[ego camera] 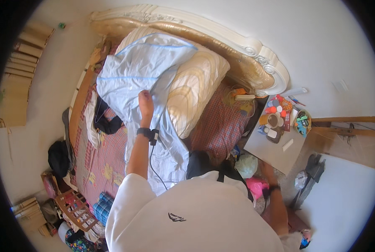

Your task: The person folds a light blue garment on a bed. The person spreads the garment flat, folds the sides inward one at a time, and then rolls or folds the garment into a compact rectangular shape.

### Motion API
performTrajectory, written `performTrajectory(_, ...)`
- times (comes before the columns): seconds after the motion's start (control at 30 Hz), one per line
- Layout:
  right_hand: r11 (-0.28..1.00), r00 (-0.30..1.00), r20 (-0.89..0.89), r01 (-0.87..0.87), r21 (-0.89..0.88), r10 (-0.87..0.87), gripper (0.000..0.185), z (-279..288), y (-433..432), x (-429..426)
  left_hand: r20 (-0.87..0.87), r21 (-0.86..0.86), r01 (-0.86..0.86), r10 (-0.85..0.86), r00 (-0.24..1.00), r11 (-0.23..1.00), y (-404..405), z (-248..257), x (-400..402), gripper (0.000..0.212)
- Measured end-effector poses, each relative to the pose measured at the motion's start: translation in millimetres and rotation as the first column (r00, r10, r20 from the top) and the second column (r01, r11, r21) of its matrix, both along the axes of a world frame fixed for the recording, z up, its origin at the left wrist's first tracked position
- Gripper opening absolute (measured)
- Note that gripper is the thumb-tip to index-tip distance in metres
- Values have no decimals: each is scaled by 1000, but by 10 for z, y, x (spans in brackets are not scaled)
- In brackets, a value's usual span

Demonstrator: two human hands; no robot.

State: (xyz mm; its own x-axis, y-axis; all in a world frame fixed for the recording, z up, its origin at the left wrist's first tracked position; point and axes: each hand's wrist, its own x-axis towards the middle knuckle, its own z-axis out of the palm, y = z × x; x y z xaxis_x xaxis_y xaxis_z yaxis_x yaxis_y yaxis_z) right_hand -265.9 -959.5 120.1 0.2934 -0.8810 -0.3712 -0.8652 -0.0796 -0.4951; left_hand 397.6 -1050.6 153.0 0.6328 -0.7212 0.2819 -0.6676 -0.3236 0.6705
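My left hand is closed on a pale blue cloth with brighter blue edging. The wrinkled cloth lies spread over a folded quilt with cream and gold stripes, and trails down the bed towards my body. A black band with a small device and a cable sits on my left wrist. My right hand hangs low at my right side, beside the front edge of a small table. It is blurred, and its fingers cannot be made out. Close by are a pale green bag and a pink bag.
A carved cream headboard borders the bed's far end. Dark and white clothes lie on the checked bed sheet. An extension lead rests near the headboard. Bottles and a basket stand on the table.
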Motion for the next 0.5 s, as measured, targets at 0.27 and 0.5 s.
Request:
performTrajectory(0.27,851,863,141,-428,-303,485,24,730,-2418,3237,18,37,182,-183,983,983,352,-74,-923,43)
performTrajectory(0.5,722,842,86,-398,-566,532,44,709,-2725,4932,118,133,-65,49,992,989,289,-323,-854,34)
